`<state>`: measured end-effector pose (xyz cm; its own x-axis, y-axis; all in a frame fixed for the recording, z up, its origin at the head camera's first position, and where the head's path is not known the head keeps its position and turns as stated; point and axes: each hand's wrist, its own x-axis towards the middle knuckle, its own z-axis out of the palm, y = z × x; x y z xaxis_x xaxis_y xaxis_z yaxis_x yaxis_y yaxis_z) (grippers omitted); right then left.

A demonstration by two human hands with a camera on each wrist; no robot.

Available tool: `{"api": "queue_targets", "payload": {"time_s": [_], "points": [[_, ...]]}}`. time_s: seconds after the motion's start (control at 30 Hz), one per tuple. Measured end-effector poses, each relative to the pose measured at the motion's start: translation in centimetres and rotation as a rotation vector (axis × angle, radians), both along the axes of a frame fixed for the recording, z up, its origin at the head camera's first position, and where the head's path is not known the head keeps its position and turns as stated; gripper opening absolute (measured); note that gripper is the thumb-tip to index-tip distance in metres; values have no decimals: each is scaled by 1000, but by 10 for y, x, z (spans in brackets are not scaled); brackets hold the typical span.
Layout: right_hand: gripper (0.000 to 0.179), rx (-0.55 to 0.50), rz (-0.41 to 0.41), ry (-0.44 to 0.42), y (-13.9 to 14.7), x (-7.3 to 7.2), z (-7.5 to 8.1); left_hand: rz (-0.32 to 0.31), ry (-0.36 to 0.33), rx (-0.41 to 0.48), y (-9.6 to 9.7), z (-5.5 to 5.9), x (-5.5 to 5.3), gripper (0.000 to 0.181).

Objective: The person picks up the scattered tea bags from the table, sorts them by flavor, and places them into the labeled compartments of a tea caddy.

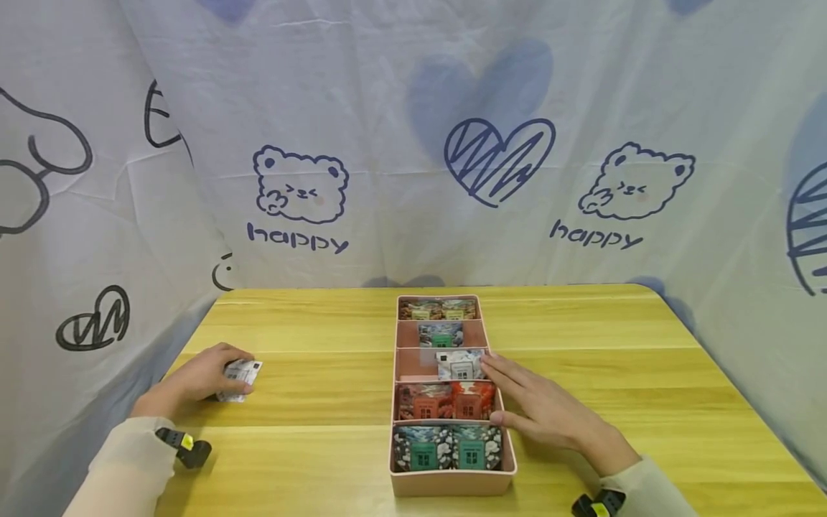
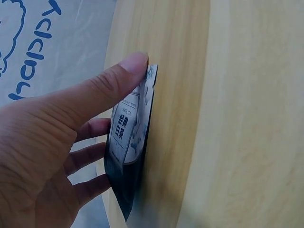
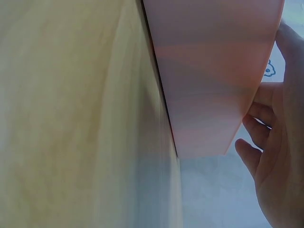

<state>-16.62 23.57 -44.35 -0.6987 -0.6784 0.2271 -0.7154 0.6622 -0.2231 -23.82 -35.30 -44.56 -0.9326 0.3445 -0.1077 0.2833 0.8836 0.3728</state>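
My left hand [image 1: 205,375] pinches a white tea sachet [image 1: 240,379] between thumb and fingers, over the left part of the table. In the left wrist view the sachet [image 2: 126,128] stands on edge, its printed label partly under the thumb. A long pink divided box [image 1: 452,484] lies at the middle. My right hand [image 1: 549,409] touches its right rim with fingers nearly straight; the fingertips lie beside a white sachet [image 1: 460,366] in the middle compartment. From the right wrist view, the fingers rest along the upper edge of the box's side wall [image 3: 209,80].
Nearest compartment: two dark green sachets [image 1: 423,449]. Behind it are two red sachets [image 1: 425,402]. Beyond the middle compartment sit a blue-green sachet [image 1: 441,334] and, at the far end, two brown-yellow ones [image 1: 421,310]. A patterned cloth [image 1: 388,143] hangs behind the wooden table [image 1: 310,459].
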Motion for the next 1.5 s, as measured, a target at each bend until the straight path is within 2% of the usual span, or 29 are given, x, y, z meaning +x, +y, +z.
{"api": "queue_targets", "payload": {"time_s": [0.27, 0.47, 0.63, 0.87, 1.23, 1.37, 1.5], "points": [[74, 3, -11, -21, 0, 1, 1, 25, 0, 9, 3, -3, 0, 73], [73, 0, -11, -25, 0, 1, 2, -2, 21, 25, 6, 1, 3, 64], [74, -5, -9, -26, 0, 1, 3, -4, 31, 67, 12, 3, 4, 52], [74, -9, -7, -32, 0, 1, 3, 27, 2, 139, 21, 8, 7, 45], [73, -9, -14, -32, -1, 1, 3, -25, 79, 94, 31, 17, 10, 35], [73, -12, -15, -33, -1, 1, 1, -18, 94, 74, 38, 23, 10, 29], [73, -15, -16, -37, -1, 1, 0, -17, 100, 103, 44, 30, 11, 24]]}}
